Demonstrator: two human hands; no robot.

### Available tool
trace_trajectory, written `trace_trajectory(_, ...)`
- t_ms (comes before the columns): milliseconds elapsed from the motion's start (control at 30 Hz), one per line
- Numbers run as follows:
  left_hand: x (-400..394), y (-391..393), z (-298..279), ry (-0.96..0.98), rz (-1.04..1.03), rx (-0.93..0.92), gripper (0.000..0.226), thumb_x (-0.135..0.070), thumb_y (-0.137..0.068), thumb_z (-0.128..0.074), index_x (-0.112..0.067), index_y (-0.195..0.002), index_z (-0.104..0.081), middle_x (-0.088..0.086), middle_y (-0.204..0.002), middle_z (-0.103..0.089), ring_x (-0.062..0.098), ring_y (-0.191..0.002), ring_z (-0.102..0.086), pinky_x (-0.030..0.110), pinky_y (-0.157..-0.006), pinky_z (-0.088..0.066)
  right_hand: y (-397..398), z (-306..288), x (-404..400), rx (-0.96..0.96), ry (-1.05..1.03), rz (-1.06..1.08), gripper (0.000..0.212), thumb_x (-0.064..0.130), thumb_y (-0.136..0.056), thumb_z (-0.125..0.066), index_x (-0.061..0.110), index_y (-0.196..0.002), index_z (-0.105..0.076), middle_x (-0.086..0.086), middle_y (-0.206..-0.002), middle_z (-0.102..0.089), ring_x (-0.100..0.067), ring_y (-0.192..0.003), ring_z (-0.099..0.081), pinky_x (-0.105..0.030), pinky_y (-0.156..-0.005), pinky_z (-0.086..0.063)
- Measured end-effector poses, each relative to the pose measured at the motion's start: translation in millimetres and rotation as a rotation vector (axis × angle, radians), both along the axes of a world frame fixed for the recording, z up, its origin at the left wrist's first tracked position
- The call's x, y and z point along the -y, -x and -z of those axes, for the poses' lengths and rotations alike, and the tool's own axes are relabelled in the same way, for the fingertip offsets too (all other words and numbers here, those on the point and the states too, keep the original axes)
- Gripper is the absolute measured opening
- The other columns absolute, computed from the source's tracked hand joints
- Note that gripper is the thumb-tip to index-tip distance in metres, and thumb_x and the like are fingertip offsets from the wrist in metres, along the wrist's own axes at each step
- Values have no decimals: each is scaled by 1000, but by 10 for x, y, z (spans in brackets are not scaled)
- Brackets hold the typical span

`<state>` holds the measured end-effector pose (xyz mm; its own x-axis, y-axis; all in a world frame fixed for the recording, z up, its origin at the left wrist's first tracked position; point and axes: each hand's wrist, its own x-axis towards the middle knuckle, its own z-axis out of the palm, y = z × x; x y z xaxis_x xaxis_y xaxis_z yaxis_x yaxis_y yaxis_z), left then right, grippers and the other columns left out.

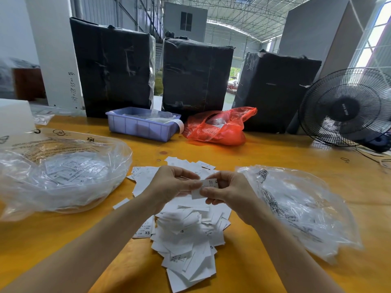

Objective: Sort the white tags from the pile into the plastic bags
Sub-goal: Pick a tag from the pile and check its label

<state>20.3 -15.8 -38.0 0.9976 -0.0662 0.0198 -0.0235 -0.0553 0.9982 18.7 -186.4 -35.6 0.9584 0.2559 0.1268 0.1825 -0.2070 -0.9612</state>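
Two hands meet above the centre of the table, and between their fingertips sits one white tag (204,188): the left hand (169,187) pinches its left edge with curled fingers and thumb, while the right hand (227,192) pinches the right edge, thumb on top. The tag is held just above the pile of white tags (186,233), which spreads from under the hands toward 6 o'clock, some pieces showing printed sizes such as XS and S. At 9 o'clock from the hands lies a clear plastic bag (63,172) with tags already inside, XL readable on a few. At 3 o'clock lies a second clear plastic bag (296,208), crumpled, with black print along its side; what it holds cannot be told. Everything rests on a yellow-orange table (264,153). Toward 12 o'clock stand a lilac plastic bin (141,126) and, just beside it to the right, a red plastic bag (218,127). Behind them rise three black-wrapped bales (196,75). At 2 o'clock stands a black fan (347,108).
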Motion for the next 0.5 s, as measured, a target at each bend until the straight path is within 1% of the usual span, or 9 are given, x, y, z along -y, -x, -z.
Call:
trace_trajectory(33, 1, -1, -1, 7, -1, 0, 12, -5, -71, -78, -10, -79, -70, 8, -74, -72, 14, -67, -68, 20, -63, -55, 2, -1, 1, 12, -7, 4, 26, -1, -73, -76, -3, -94, -62, -11, -72, -67, -19, -56, -64, -22, -55, -52)
trace_trajectory(100, -2, -5, -1, 4, -7, 4, 12, -4, -71, -78, -9, -80, -70, 7, -72, -72, 13, -65, -67, 19, -60, -53, 6, -2, -11, 43, 17, -6, 22, -1, -75, -74, -2, -94, -64, -12, -74, -67, -18, -57, -64, -22, -56, -53)
trace_trajectory(167, 5, -1, 4, 14, -12, 19, 13, -2, -70, -78, -7, -80, -70, 11, -75, -72, 17, -66, -67, 22, -60, -53, 20, 9, -41, 59, 91, -48, 18, 1, -82, -69, -2, -100, -66, -15, -81, -66, -17, -60, -63, -23, -60, -53)
trace_trajectory(233, 27, 15, 4, 58, -17, 37, 16, 0, -69, -78, -3, -82, -69, 16, -79, -72, 19, -66, -69, 23, -58, -54, 37, 23, -71, 37, 136, -114, 17, 3, -89, -60, 1, -105, -65, -14, -86, -63, -15, -64, -63, -22, -64, -53)
trace_trajectory(300, 41, 15, 1, 109, -48, 45, 16, 0, -68, -78, -3, -82, -69, 15, -78, -72, 19, -64, -69, 23, -55, -54, 36, 26, -85, 2, 83, -124, 18, 4, -93, -55, 3, -109, -63, -9, -86, -61, -14, -64, -62, -25, -65, -53)
trace_trajectory(367, 38, 0, -3, 165, -87, 36, 15, -1, -69, -77, -4, -82, -69, 11, -75, -71, 16, -63, -68, 21, -51, -51, 13, 16, -64, -16, -34, -18, 21, 2, -90, -59, 1, -111, -61, -7, -79, -62, -15, -60, -61, -26, -62, -53)
trace_trajectory(433, 39, -12, 2, 209, -96, -1, 14, -1, -71, -76, -5, -83, -69, 8, -74, -72, 16, -67, -68, 23, -55, -53, 0, 2, -36, 9, -99, 86, 19, 1, -83, -67, 3, -102, -62, -7, -71, -64, -12, -54, -60, -23, -57, -52)
trace_trajectory(500, 60, -10, 21, 242, -99, -23, 12, -1, -72, -75, -6, -81, -70, 5, -70, -72, 17, -66, -69, 26, -60, -56, 12, 4, -43, 47, -98, 108, 14, 1, -78, -73, 6, -88, -64, -7, -67, -66, -10, -52, -60, -20, -55, -51)
